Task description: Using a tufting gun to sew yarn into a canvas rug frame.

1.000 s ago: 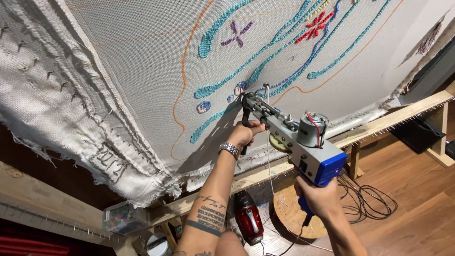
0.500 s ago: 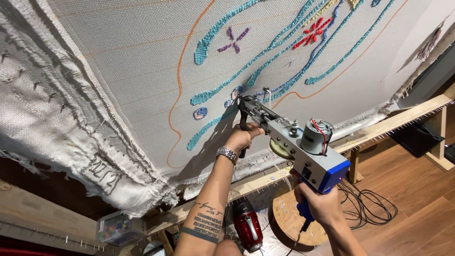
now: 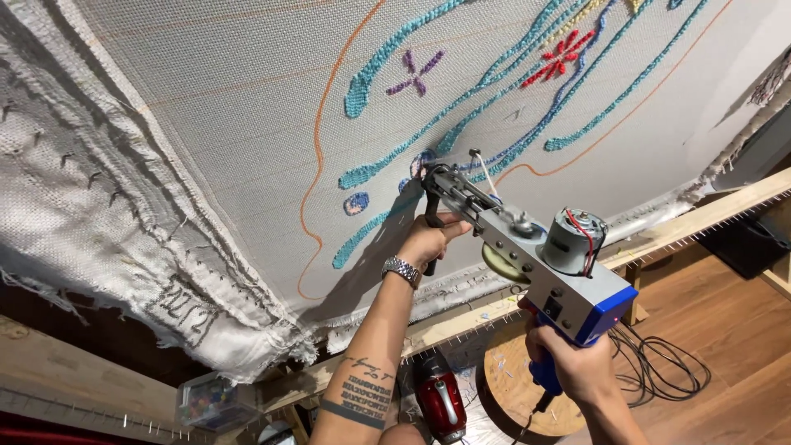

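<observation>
A grey and blue tufting gun [image 3: 540, 264] points its needle tip at a white cloth [image 3: 247, 107] stretched on a wooden frame [image 3: 692, 224]. My left hand [image 3: 428, 241], with a metal wristwatch, grips the gun's black front handle just below the tip. My right hand [image 3: 573, 367] is closed on the blue rear handle. The tip touches the cloth by a small blue tufted spot, among teal and blue tufted lines, a purple cross shape and a red flower. An orange drawn line curves across the cloth.
A red and black power drill [image 3: 438, 400] and a round wooden stool [image 3: 515, 387] sit below the frame. Black cables [image 3: 659, 367] coil on the wooden floor at the right. A clear plastic box [image 3: 206, 400] rests at lower left. Frayed cloth edges hang at the left.
The gun and both hands have stayed at the same spot on the cloth; the view has shifted slightly, and the gun sits a little lower and to the right in it.
</observation>
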